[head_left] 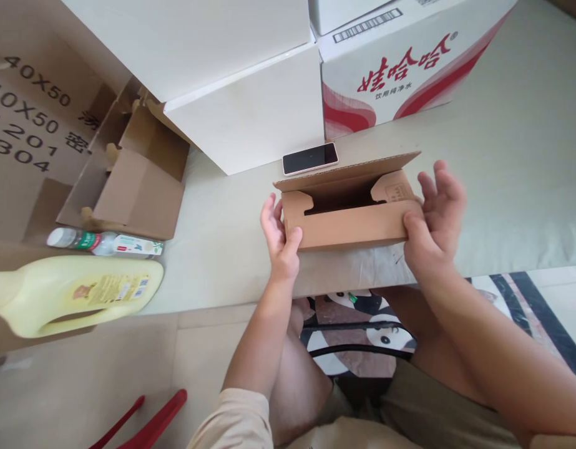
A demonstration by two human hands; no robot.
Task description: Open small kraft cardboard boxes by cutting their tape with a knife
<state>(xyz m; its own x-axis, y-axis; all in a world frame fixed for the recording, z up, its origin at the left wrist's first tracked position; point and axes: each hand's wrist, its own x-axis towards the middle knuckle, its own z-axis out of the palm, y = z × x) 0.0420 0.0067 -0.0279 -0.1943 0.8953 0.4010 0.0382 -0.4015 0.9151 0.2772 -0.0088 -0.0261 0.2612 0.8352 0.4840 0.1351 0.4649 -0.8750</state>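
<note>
A small brown cardboard box (348,229) is held between my two hands near the front edge of the pale covered surface. Its top flap stands raised at the back, and two side tabs fold inward over the dark opening. The inside is too dark to make out. My left hand (282,240) grips the left end, thumb on the front face and fingers behind. At the right end, my right hand (435,224) presses its thumb against the front corner, with its other fingers raised and curled beside the box. Just behind the box lies a phone (310,159), screen up.
White boxes (250,112) and a red-and-white printed carton (409,81) stand at the back. To the left are open brown cartons (138,187), a clear plastic bottle (103,242) and a pale yellow jug (91,290) on its side. Red legs (151,424) show below left.
</note>
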